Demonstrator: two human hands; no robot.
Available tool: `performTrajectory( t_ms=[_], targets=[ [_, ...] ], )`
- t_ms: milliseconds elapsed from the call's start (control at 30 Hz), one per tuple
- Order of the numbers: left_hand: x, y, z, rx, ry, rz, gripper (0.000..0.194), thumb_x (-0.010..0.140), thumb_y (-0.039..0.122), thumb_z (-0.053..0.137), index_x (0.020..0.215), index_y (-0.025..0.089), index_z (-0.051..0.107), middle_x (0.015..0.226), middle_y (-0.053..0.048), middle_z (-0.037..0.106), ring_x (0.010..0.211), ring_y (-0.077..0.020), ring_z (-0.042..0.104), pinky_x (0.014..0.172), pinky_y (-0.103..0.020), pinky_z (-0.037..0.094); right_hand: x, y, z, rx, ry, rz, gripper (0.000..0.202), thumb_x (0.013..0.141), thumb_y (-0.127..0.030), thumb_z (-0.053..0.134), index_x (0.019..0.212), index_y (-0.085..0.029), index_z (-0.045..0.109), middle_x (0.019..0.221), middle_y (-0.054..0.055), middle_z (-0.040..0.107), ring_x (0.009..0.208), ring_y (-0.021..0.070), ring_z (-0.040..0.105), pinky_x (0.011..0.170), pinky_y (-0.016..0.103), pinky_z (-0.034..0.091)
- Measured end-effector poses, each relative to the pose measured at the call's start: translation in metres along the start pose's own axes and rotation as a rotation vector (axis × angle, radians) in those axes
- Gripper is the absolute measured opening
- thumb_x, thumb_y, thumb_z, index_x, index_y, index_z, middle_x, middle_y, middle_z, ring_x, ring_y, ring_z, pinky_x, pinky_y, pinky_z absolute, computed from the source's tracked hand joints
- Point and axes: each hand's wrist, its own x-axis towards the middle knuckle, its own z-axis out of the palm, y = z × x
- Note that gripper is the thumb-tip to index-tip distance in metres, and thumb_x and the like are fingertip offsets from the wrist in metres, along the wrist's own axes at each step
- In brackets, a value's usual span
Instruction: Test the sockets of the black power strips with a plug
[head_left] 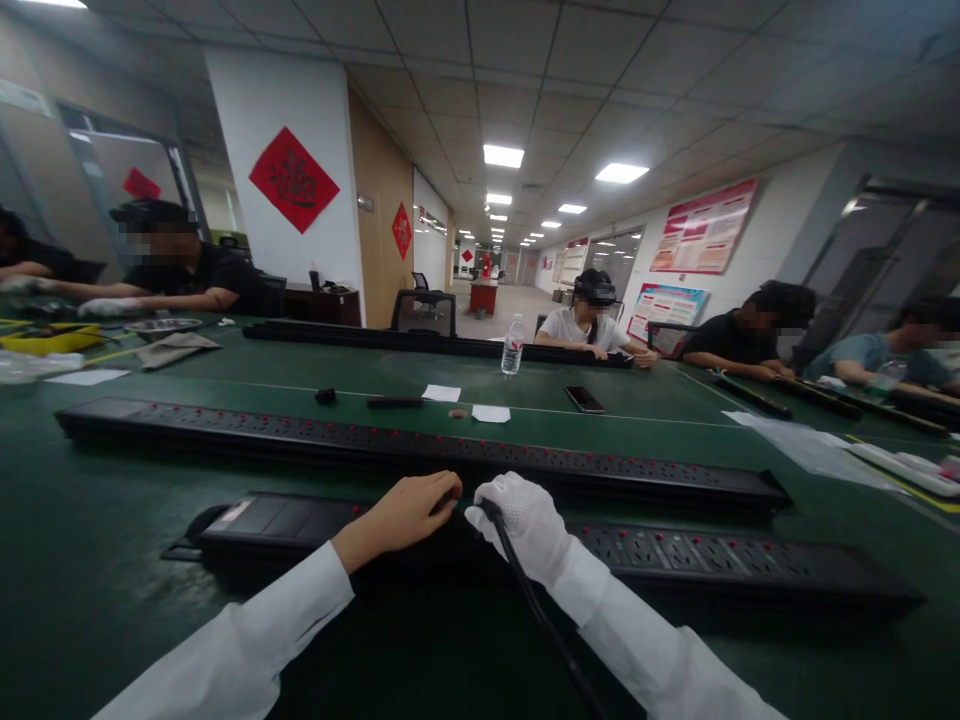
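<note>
My right hand (pixel 529 520), in a white knit glove, is closed around a black cable (pixel 529 590). The cable runs down from the fingers toward the bottom edge of the view. Close by on the left, my bare left hand (pixel 409 515) has its fingers curled in; something dark shows at the fingertips, too small to name. Both hands are over the middle of the nearer black power strip (pixel 690 560), which has rows of sockets and small red dots. Behind them lies a second long power strip (pixel 405 445), parallel to the first.
On the green table (pixel 67 540) beyond stand a water bottle (pixel 512 347) and a phone (pixel 584 399). Paper slips (pixel 491 413) and small black parts (pixel 395 403) lie nearby. Another long black strip (pixel 420 340) is at the far edge. Several people sit around the table.
</note>
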Motion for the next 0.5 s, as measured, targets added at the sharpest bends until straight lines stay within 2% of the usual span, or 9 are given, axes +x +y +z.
performTrajectory(
  t_ms=[200, 367, 500],
  targets=[
    [0.0011, -0.0023, 0.0007, -0.003, -0.034, -0.003, 0.022, 0.082, 0.024, 0.038, 0.102, 0.022, 0.047, 0.099, -0.002, 0.056, 0.085, -0.016, 0.055, 0.077, -0.027, 0.039, 0.0014, -0.0004, -0.0006, 0.0, 0.014, 0.009, 0.024, 0.084, -0.039, 0.043, 0.08, -0.019, 0.055, 0.075, 0.002, 0.055, 0.073, 0.0118, 0.05, 0.066, 0.023, 0.037],
    [0.0024, -0.0005, -0.0013, -0.026, -0.065, -0.006, 0.022, 0.083, 0.024, 0.036, 0.101, 0.022, 0.048, 0.098, -0.003, 0.057, 0.085, -0.0163, 0.056, 0.077, -0.028, 0.039, 0.003, -0.0054, -0.0077, -0.031, -0.071, -0.074, 0.022, 0.083, -0.036, 0.042, 0.08, -0.019, 0.055, 0.076, 0.003, 0.054, 0.072, 0.013, 0.049, 0.064, 0.025, 0.036],
    [0.0019, -0.0019, -0.0014, -0.05, -0.079, -0.011, 0.023, 0.084, 0.026, 0.035, 0.102, 0.023, 0.049, 0.097, -0.002, 0.058, 0.084, -0.0168, 0.056, 0.077, -0.028, 0.039, 0.0044, -0.0074, -0.0082, -0.007, -0.132, -0.155, 0.019, 0.082, -0.032, 0.045, 0.093, -0.022, 0.055, 0.082, 0.002, 0.057, 0.077, 0.0134, 0.05, 0.066, 0.025, 0.037]
  ],
)
